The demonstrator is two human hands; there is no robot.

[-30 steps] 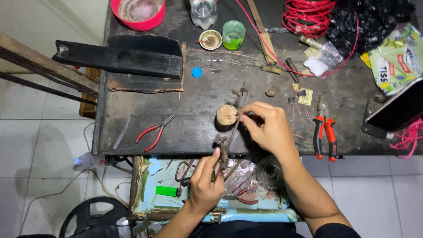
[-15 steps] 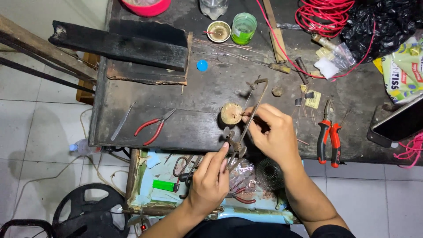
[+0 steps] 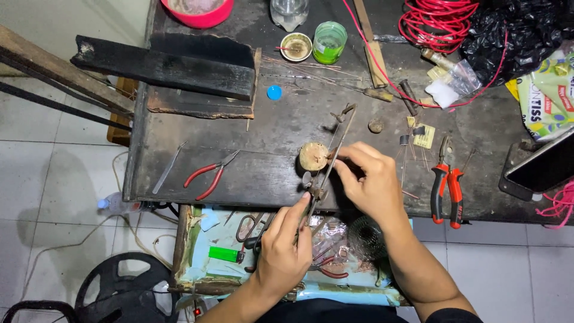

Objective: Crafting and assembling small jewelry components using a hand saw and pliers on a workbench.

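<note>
Person stood over a dark, scuffed bench (image 3: 197,173), both hands low at its front edge. The left hand (image 3: 282,251) came up from below, fingers pressed together around the lower end of a long thin metal tool (image 3: 327,170); I could not tell its exact kind. The tool ran slantwise up across the bench, its far tip near a small bent metal piece (image 3: 342,113). The right hand (image 3: 372,182) lay on the bench just right of the tool, fingers curled and pinching at the shaft about midway. Whether something small sat between those fingertips, I could not tell.

A small round tan disc (image 3: 313,156) lay flat on the bench, just left of the tool and close to the right fingertips.

Left of it, well apart, red-handled pliers (image 3: 209,174) lay open on the bench, with a thin metal strip (image 3: 167,168) further left. Right of the right hand, red-and-black cutters (image 3: 447,188) lay near the front edge.

At the back: a green cup (image 3: 329,42), a small round tin (image 3: 296,46), a blue bottle cap (image 3: 274,93), a coil of red wire (image 3: 439,18), a black plastic bag (image 3: 514,33). A dark plank (image 3: 161,66) rested across the left rear corner.

Below the bench edge, an open tray (image 3: 194,251) held scissors (image 3: 245,226), a green lighter (image 3: 223,253) and tangled scrap.
</note>
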